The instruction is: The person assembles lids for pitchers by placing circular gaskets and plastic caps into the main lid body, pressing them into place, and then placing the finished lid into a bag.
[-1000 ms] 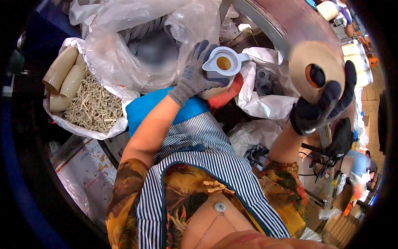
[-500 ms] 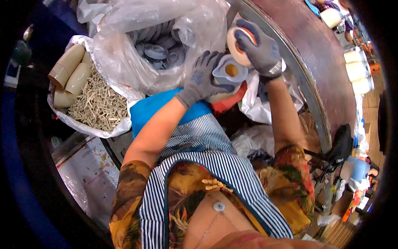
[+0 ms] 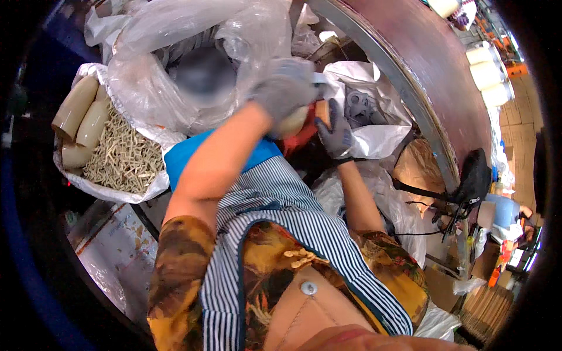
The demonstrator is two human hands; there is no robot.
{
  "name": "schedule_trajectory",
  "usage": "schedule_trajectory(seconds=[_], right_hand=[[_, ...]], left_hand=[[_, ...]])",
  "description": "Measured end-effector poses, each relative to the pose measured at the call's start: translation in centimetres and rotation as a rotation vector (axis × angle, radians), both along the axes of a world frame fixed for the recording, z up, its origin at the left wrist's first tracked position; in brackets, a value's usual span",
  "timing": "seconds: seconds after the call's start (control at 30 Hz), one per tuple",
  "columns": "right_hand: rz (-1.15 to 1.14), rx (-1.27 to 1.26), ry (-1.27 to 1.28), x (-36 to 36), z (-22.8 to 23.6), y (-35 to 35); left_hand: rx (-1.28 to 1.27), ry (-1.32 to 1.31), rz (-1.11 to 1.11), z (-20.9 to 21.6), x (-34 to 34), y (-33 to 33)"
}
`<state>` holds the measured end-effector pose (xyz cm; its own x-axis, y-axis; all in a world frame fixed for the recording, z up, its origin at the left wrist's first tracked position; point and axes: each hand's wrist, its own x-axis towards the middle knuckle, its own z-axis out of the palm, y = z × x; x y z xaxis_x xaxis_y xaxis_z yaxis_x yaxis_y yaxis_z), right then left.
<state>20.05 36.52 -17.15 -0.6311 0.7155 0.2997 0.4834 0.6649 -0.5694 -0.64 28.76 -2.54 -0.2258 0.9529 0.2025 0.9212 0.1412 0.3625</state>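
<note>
Both my hands wear grey gloves and work close together over my lap. My left hand [image 3: 285, 88] is smeared by motion, its fingers unclear, above a cream cylinder [image 3: 293, 123]. A pale grey plastic piece [image 3: 319, 79] shows partly beside that hand. My right hand [image 3: 336, 133] is closed at the cylinder's right, its fingers round a tan roll of tape [image 3: 322, 110] seen only in part. Red cloth [image 3: 301, 136] lies just below, between the two hands.
A clear plastic bag [image 3: 134, 76] of grey plastic parts stands ahead. At left, a white sack [image 3: 111, 187] holds tan tubes [image 3: 92, 126] and small sticks. A white bag [image 3: 380, 140] with grey parts sits at right, beside the metal-edged table [image 3: 410, 76].
My right hand has come down and toward me with the tape roll, from above the grey cap. My left hand has lifted off the cap's side and moves fast. The view has shifted right.
</note>
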Motion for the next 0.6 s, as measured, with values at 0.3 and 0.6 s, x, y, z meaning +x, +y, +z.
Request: schedule_trajectory(seconds=[0.3, 0.6], right_hand=[[0.225, 0.359, -0.125, -4.9, 1.9, -1.0], [0.147, -0.286, -0.077, 4.1, 3.8, -2.0]], left_hand=[[0.714, -0.876, 0.573, 0.6, -9.6, -21.7], [0.74, -1.036, 0.54, -5.3, -9.8, -28.9]])
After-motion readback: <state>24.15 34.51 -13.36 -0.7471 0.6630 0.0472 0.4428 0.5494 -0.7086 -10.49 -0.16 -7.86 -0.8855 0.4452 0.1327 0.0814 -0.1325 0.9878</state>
